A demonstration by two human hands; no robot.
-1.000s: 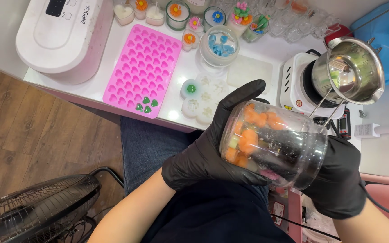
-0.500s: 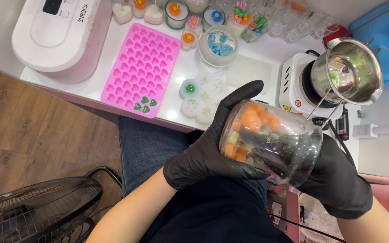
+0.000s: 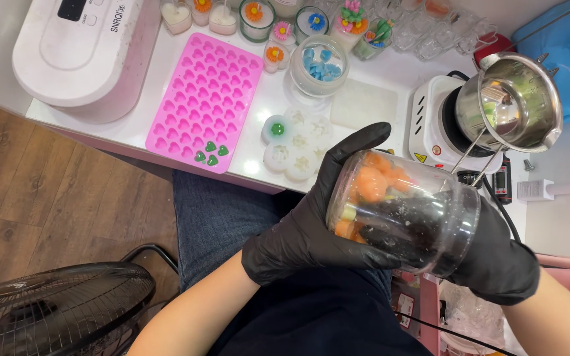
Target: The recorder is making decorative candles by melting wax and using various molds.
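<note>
Right hand (image 3: pixel 496 257) reaches inside jar (image 3: pixel 423 198); fingers blurred.

Candle-making craft bench; pink silicone mould (image 3: pixel 204 99), melting pot (image 3: pixel 520 99), decorated candles (image 3: pixel 256 13)

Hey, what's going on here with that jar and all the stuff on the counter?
A seated person in black gloves holds a clear jar tipped on its side over their lap. The left hand cups its base, and the right hand reaches inside among orange pieces. On the white counter sit a pink heart mould and a metal pot on a small hot plate.
</note>
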